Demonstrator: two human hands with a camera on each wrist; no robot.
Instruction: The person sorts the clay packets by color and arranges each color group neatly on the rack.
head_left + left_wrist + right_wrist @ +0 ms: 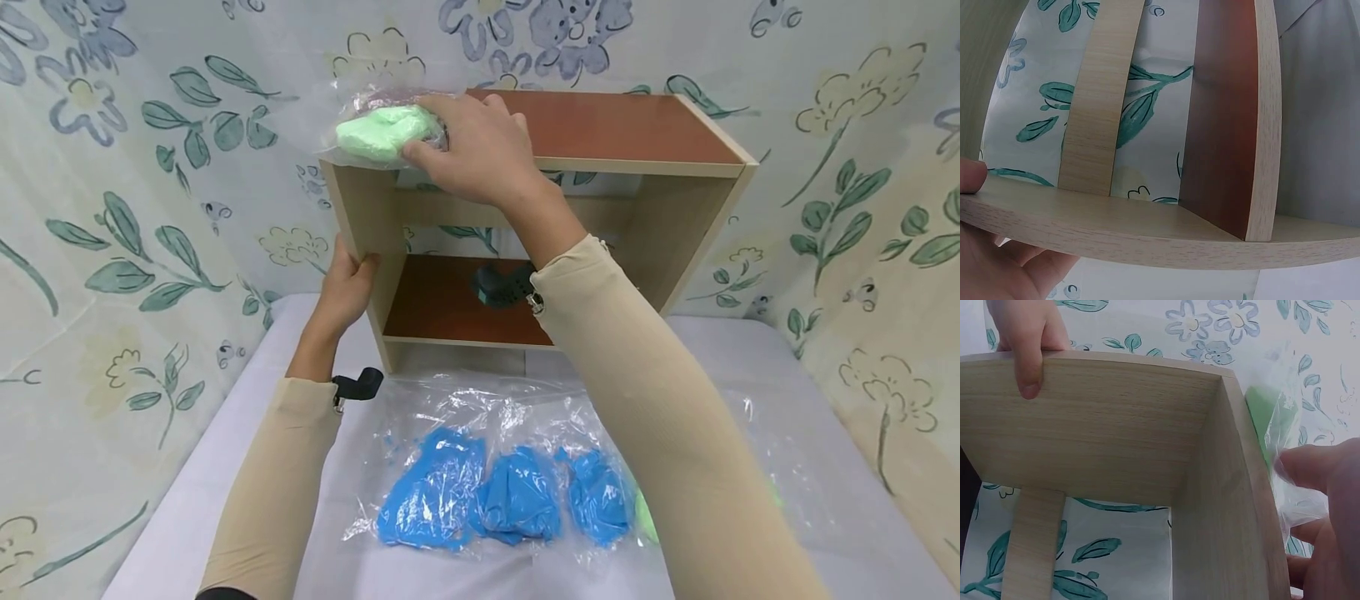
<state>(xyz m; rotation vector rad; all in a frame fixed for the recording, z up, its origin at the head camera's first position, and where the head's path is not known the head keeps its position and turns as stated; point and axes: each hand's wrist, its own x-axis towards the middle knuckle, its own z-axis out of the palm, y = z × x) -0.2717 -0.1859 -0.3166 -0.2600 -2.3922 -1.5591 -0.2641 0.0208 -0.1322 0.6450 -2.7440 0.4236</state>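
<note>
A small wooden shelf unit [630, 168] with reddish-brown boards stands on the covered table. My left hand [347, 287] grips the front edge of its left side panel, thumb on the inner face and fingers outside, as the left wrist view shows. At the top left corner my right hand [480, 150] pinches a clear plastic bag with a light green lump [386, 133] in it. The bag lies over the top board there, with the thumb at the lump's right end. In the right wrist view the green lump [1269, 415] shows just past the panel edge.
In front of the shelf unit lie clear plastic bags with blue lumps [435, 492] in them. A bit of green [646, 518] shows beside my right forearm. Flower-patterned cloth [187, 200] hangs behind and on both sides. A white cloth [337, 533] covers the table.
</note>
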